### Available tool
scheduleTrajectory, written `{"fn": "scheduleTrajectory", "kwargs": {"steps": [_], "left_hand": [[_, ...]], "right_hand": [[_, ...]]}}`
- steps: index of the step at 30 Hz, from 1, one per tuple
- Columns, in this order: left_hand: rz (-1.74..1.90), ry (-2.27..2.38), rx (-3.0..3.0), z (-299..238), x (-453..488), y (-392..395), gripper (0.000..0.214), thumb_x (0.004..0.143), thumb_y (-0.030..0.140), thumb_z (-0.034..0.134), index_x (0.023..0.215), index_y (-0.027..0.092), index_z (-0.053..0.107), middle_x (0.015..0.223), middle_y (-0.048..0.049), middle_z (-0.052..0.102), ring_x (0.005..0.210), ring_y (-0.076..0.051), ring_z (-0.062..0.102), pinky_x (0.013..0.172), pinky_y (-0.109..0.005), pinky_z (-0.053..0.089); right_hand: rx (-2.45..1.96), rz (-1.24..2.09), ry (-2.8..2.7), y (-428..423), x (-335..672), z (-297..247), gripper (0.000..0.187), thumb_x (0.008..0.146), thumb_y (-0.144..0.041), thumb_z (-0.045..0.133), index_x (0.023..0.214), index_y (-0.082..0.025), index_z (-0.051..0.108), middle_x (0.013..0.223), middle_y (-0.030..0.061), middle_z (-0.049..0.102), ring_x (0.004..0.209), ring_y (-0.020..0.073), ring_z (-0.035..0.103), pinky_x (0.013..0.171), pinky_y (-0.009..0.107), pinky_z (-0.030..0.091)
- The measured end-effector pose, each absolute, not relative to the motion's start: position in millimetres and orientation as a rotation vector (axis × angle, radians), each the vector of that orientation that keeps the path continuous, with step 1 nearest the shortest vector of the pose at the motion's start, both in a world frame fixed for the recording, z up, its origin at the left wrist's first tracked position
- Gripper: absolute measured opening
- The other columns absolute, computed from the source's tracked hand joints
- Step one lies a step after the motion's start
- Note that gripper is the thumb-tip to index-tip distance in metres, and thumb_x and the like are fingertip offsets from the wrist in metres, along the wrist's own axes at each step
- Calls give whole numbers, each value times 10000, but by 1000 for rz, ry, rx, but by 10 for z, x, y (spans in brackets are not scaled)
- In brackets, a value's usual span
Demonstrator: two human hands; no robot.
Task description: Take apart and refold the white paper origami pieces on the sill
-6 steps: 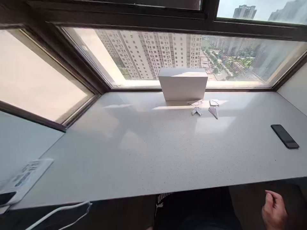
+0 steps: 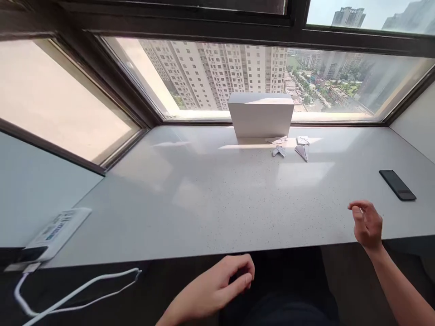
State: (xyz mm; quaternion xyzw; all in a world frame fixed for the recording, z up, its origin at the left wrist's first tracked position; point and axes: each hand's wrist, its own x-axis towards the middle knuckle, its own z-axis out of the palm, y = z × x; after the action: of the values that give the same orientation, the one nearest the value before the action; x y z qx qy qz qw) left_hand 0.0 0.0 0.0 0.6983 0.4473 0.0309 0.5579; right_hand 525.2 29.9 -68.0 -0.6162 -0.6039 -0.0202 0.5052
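Observation:
My left hand (image 2: 226, 283) is just off the near edge of the white countertop (image 2: 217, 208). Its fingers are curled round toward the thumb in a loop, and nothing shows inside. Over the right front part of the counter, my right hand (image 2: 367, 224) is bent in, thumb and forefinger tips close together, with no object visible between them. The nearest thing to it is a black phone (image 2: 397, 184) lying flat. Farther back lie several small folded paper pieces: a winged one (image 2: 279, 151), a pointed one (image 2: 302, 152), a squarish one (image 2: 302, 141) and a flat one (image 2: 277, 141).
A white box (image 2: 261, 120) stands against the window at the back. At the left front lies a white power strip (image 2: 66, 231) with a white cable (image 2: 84, 288) hanging past the counter edge. Dark window frames (image 2: 149, 118) border the back and left.
My left hand has come into view from below. My right hand has risen from below the edge to over the counter. The view has shifted slightly.

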Motion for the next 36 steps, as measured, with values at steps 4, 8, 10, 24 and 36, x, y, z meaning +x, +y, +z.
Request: {"fn": "scheduleTrajectory", "kwargs": {"steps": [4,8,10,24,36], "left_hand": [[558,1089,1805,160,722,1599,308,1142,526,605,1030,254,696,1025,-71,806,990,-272,760,954,-412,629],[924,1428,1899,-89,1494,2986,36,1081,250,656,1068,233,685,1286,-158,816,1290,-340,755,1193,-504,596],[965,1532,1919,-256,1723,3415,66,1089,237,691,1152,230,712,1434,-183,782,1438,-366,705,1313,-526,530],[612,1503,2296,-848,1817,4514,698,1176,585,636,1778,232,614,1872,-204,574,1824,-409,447,1484,-537,388],[553,1365,2524,-949,1925,4340,618,1184,522,610,1703,190,655,1720,-198,685,1651,-377,586,1470,-516,388]], "right_hand": [[-1497,216,-1794,2022,4959,-402,461,1178,-631,598,1379,-261,784,1487,210,806,1372,432,750,1082,623,681],[-1676,229,-1769,3283,4826,-494,569,1138,-611,608,1488,-186,751,1701,285,674,1651,506,542,1381,755,456],[-1814,258,-1641,3603,4827,-612,615,1128,-584,601,1553,-158,725,1760,304,631,1719,493,479,1434,714,398],[-1964,146,-1649,4080,4863,-1040,799,1158,-695,511,1814,-243,569,1965,228,470,1823,475,405,1425,745,416],[-1657,228,-1755,3869,4785,-1054,404,1171,-524,516,1234,-251,808,1412,214,809,1354,403,736,1272,633,581]]}}
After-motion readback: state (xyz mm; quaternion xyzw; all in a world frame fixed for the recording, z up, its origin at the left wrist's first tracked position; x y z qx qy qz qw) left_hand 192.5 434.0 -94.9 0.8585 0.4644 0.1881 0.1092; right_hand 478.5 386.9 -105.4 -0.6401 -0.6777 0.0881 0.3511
